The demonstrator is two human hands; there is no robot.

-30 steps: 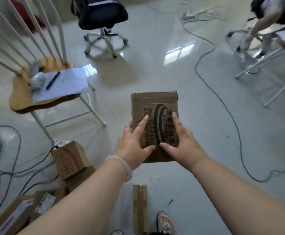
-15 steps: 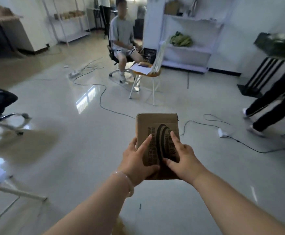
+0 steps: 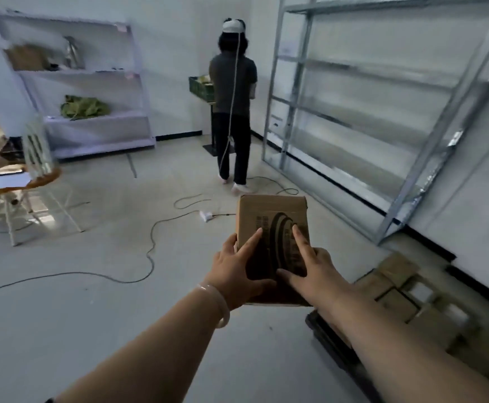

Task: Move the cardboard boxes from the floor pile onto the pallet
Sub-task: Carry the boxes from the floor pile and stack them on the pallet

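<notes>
I carry a small brown cardboard box (image 3: 272,212) with black printing in front of me at mid-frame. My left hand (image 3: 236,274) grips its left side, thumb under the near edge and fingers spread on top. My right hand (image 3: 310,271) grips the right side the same way. At the lower right lies the dark pallet (image 3: 329,338), partly hidden by my right forearm. Several flat cardboard boxes (image 3: 394,289) lie on it in rows.
A person (image 3: 233,94) stands ahead with their back to me, a cable hanging down. Cables (image 3: 150,251) snake across the floor with a white plug (image 3: 205,215). A metal rack (image 3: 383,112) lines the right wall. A chair (image 3: 22,181) and white shelves (image 3: 92,91) stand left.
My view has swung to the right, from the floor pile and chair, past a seated person, to the rack and pallet. Both hands keep the same hold on the box.
</notes>
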